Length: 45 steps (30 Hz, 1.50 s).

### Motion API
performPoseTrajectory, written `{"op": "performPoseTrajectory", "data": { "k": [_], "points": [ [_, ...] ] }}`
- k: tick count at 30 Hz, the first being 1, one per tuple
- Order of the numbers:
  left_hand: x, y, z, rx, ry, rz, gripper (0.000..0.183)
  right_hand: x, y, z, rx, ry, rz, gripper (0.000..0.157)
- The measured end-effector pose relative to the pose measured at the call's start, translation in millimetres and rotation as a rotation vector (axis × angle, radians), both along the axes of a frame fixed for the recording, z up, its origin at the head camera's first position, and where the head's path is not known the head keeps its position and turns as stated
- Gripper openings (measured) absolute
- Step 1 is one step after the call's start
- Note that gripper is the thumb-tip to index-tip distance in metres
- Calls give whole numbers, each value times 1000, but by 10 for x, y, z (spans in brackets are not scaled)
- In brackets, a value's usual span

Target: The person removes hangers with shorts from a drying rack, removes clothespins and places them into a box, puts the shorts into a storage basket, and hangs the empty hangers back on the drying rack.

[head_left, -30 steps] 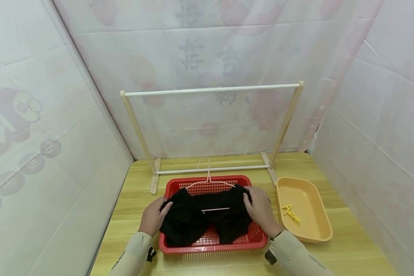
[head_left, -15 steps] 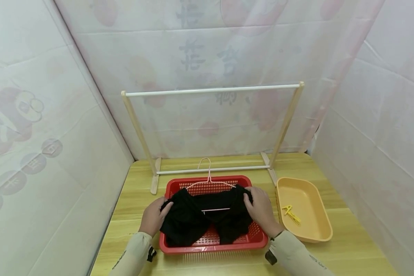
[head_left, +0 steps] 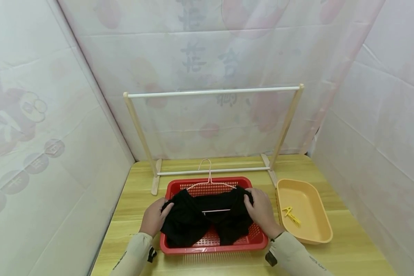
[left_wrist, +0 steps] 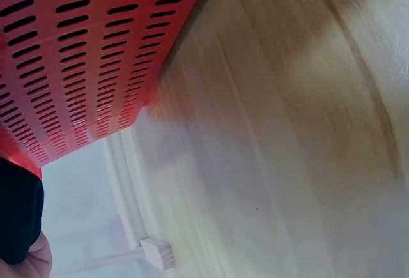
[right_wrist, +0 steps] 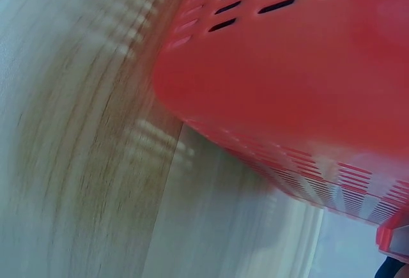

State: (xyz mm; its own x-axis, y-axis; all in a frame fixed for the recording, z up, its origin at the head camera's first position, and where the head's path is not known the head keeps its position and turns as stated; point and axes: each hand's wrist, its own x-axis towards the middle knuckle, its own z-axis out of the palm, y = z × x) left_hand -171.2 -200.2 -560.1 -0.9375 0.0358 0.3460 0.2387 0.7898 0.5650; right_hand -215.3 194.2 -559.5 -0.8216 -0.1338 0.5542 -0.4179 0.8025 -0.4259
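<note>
A black short-sleeved garment (head_left: 186, 222) hangs on a pale pink hanger (head_left: 209, 180) over the red slotted basket (head_left: 214, 250). The hanger's hook points toward the back, and its lower bar crosses the open neck. My left hand (head_left: 154, 217) grips the garment's left shoulder, thumb on top. On the other side my right hand (head_left: 261, 211) grips the right shoulder the same way. In the left wrist view, dark cloth (left_wrist: 19, 211) shows beside a bit of the hand at the basket's edge. The right wrist view has mostly the basket's outer wall (right_wrist: 287, 80), with the hand nearly out of frame.
Behind the basket stands a wooden rack with a white top rail (head_left: 214, 92) and a lower rail (head_left: 238, 169). A yellow tray (head_left: 312, 214) at the right holds yellow clothespins (head_left: 291, 217). Printed fabric walls enclose the wooden table (head_left: 124, 230) at the back and sides.
The head view has shifted very slightly. Both hands keep their hold on the garment's shoulders, and garment, hanger and basket look unmoved.
</note>
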Motion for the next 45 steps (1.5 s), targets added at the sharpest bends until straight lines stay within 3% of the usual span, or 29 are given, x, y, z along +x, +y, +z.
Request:
{"op": "performPoseTrajectory", "data": {
  "k": [12, 18, 25, 30, 33, 37, 45],
  "points": [
    [-152, 31, 247, -206, -105, -150, 19, -52, 20, 15, 6, 2, -17, 22],
    [-183, 64, 381, -164, -236, -160, 26, -108, 26, -25, -13, 52, 3, 21],
    [-207, 88, 378, -122, -197, -136, 25, -203, 50, 29, 10, 83, 93, 20],
    [-185, 73, 385, -75, -226, -99, 39, -184, 56, 222, 35, 130, 159, 21],
    [-176, 63, 395, -62, -199, -71, 48, -171, 45, 360, 44, 158, 170, 25],
    [-199, 57, 399, -77, -107, -55, 42, -186, 31, 504, 30, 139, 148, 29],
    [-234, 48, 386, -83, 83, -34, 36, -226, 66, 641, 36, 94, 108, 17]
  ]
}}
